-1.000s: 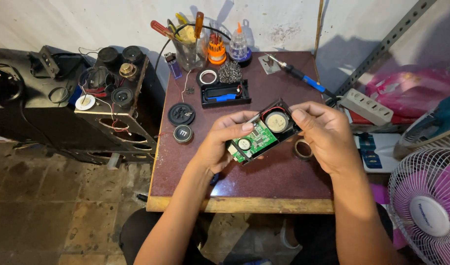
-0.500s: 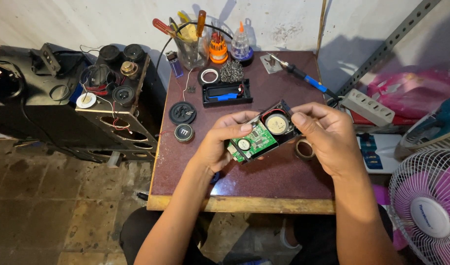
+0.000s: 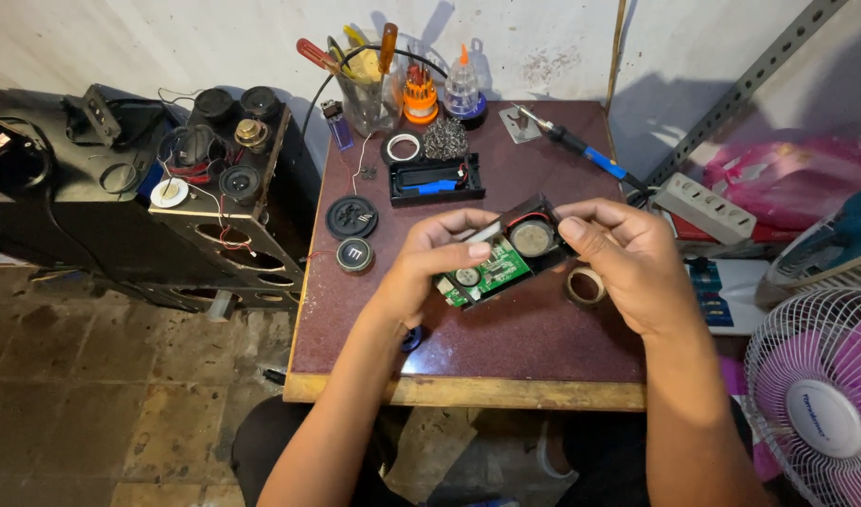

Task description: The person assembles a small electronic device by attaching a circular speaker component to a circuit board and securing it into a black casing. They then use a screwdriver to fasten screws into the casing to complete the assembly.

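Both hands hold an opened small black device [image 3: 505, 258] above the maroon table [image 3: 524, 347]. Inside it show a green circuit board and a round silver speaker. My left hand [image 3: 440, 258] grips its left end, thumb resting on the circuit board. My right hand [image 3: 627, 258] grips the right end beside the speaker, fingers curled around the casing. A roll of tape [image 3: 585, 284] lies on the table just under my right hand.
A black case half [image 3: 435, 178] with a blue part, two round black speaker parts [image 3: 352, 218], a soldering iron [image 3: 571, 145], a jar of screwdrivers [image 3: 369, 84] and a wire sponge lie farther back. An open black speaker cabinet [image 3: 214, 188] stands left; a pink fan [image 3: 815, 404] right.
Both hands keep hold of the device in almost the same place. The fingers shifted only slightly.
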